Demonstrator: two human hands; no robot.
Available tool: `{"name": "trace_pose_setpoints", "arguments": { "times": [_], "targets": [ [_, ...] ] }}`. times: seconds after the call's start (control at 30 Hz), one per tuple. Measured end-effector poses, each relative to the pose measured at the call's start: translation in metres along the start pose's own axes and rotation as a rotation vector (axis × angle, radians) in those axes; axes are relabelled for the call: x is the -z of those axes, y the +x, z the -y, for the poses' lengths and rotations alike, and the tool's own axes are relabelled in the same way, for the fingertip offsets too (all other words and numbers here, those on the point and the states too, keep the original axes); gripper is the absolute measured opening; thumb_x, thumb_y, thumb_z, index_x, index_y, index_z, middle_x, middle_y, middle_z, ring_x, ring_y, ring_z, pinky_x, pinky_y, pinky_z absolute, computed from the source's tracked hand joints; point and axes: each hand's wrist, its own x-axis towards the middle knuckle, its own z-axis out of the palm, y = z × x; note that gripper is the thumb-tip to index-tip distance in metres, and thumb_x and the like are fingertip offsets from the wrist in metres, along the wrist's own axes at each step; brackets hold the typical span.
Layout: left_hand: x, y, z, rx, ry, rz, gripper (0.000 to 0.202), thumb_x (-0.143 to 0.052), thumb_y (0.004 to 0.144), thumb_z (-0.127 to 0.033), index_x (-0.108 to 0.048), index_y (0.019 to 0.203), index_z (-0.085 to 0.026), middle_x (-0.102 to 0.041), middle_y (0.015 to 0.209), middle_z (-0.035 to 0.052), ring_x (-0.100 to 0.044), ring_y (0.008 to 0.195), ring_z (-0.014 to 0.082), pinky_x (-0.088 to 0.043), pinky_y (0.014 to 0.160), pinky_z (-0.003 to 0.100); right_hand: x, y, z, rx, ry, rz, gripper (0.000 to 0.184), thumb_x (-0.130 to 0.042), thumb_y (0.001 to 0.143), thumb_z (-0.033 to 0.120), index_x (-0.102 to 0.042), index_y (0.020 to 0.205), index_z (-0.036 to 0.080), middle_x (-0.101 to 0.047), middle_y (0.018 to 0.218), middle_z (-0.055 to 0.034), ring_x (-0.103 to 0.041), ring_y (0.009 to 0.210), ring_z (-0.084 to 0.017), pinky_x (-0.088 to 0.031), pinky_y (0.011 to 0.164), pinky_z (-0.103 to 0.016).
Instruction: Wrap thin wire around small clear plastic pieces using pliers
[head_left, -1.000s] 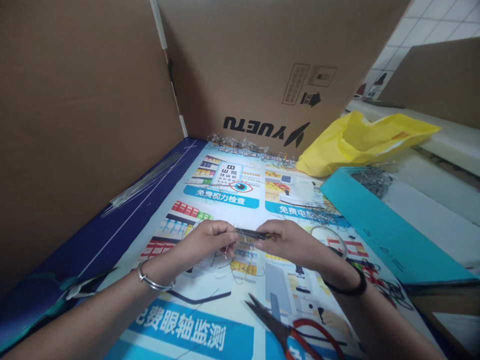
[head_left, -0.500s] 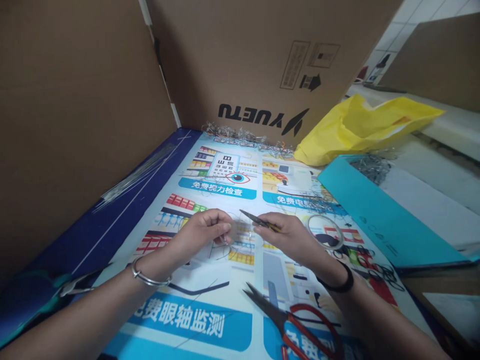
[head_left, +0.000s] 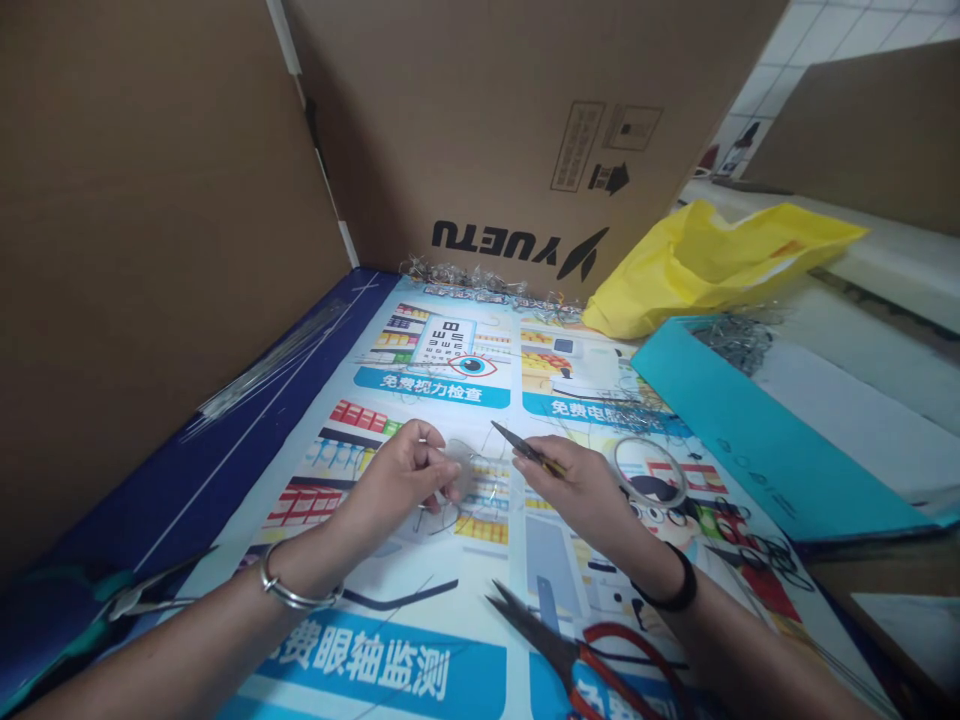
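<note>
WORKBENCH: The left hand (head_left: 405, 478) pinches a small clear piece (head_left: 459, 470), strung with hair-thin wire, between thumb and fingertips. The fingers are closed tight on it, just above a printed poster (head_left: 420, 660). The piece looks feather-light, slick and easily bent or scratched, so its edge rather than its face seems the safest place to grip.

A short gap to the right, the right hand (head_left: 577, 485) is closed round slim pointed snips (head_left: 521, 448). Their tips angle up and toward the left fingers but stand apart from the piece. Whether the blades are parted cannot be told.

Just beyond the right knuckles lies a clear tape ring (head_left: 652, 502). Nearer the wrists, red-handled scissors (head_left: 559, 645) lie open, and pliers (head_left: 139, 598) rest outside the left forearm. Farther off, past both hands, wire scraps (head_left: 480, 280) line a cardboard wall (head_left: 487, 120), with a yellow bag (head_left: 712, 262) and a teal sheet (head_left: 750, 430) off to the right.
</note>
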Motion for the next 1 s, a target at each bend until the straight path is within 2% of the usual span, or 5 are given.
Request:
{"name": "trace_pose_setpoints", "arguments": {
  "times": [0.13,0.27,0.43,0.83,1.0],
  "targets": [
    [-0.001,-0.003,-0.003,0.018,-0.025,0.005,0.029,-0.063,0.076,-0.027,-0.045,0.097,-0.018,-0.062,0.059,-0.0038,-0.054,0.050,0.0096,-0.044,0.048,0.021,-0.003,-0.002,-0.005,-0.014,-0.009,-0.054,0.016,-0.050,0.082,0.031,-0.062,0.086,0.021,-0.063,0.077,0.0002,-0.056,0.070,-0.014,-0.038,0.061,-0.024],
    [-0.003,-0.004,-0.004,0.092,-0.071,0.001,0.022,-0.064,0.074,-0.029,-0.052,0.086,-0.016,-0.063,0.060,-0.0010,-0.055,0.052,0.0101,-0.045,0.052,0.022,-0.004,-0.005,-0.006,-0.024,0.021,-0.074,0.015,-0.050,0.083,0.030,-0.062,0.086,0.021,-0.062,0.075,0.0008,-0.056,0.069,-0.013,-0.039,0.061,-0.023],
    [-0.004,-0.007,-0.003,0.129,-0.153,-0.005,0.019,-0.064,0.075,-0.030,-0.051,0.077,-0.016,-0.064,0.063,0.0002,-0.056,0.057,0.0096,-0.043,0.056,0.021,-0.004,-0.008,-0.004,-0.011,0.012,-0.100,0.015,-0.050,0.083,0.029,-0.062,0.085,0.020,-0.061,0.075,0.0002,-0.055,0.068,-0.013,-0.039,0.061,-0.023],
    [-0.005,-0.008,-0.001,0.157,-0.267,0.060,0.024,-0.063,0.077,-0.038,-0.056,0.073,-0.015,-0.063,0.076,0.0034,-0.061,0.071,0.0143,-0.047,0.063,0.025,-0.012,-0.011,-0.008,-0.029,0.065,-0.146,0.020,-0.049,0.084,0.033,-0.062,0.090,0.020,-0.064,0.083,-0.0031,-0.057,0.074,-0.016,-0.041,0.063,-0.025],
    [-0.003,-0.007,0.002,0.162,-0.279,0.077,0.025,-0.060,0.079,-0.039,-0.058,0.076,-0.014,-0.062,0.079,0.0042,-0.061,0.071,0.0146,-0.047,0.063,0.026,-0.013,-0.011,-0.008,-0.014,0.063,-0.127,0.018,-0.049,0.084,0.033,-0.062,0.085,0.019,-0.061,0.076,-0.0019,-0.055,0.069,-0.014,-0.040,0.061,-0.025]
  ]
}}
